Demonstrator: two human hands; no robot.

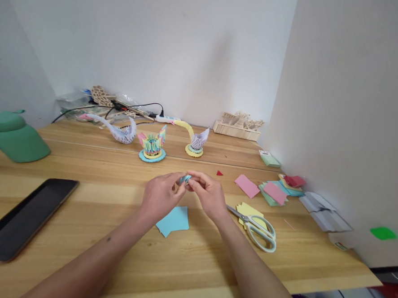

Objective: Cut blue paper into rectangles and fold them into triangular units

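Note:
Between the fingertips of both hands is a small folded piece of blue paper, held above the table and partly covered by the fingers. My left hand pinches it from the left, and my right hand from the right. Below the hands lie flat blue paper sheets. Scissors with pale handles rest by my right forearm, partly over yellow paper sheets. Beyond the hands stand a multicoloured folded-paper model on a round blue base and a white paper swan with a yellow neck.
Another paper swan sits at the back left. A dark tablet and a green container are at the left. Pink paper, a small red piece and a wooden box lie to the right. A power strip is near the wall.

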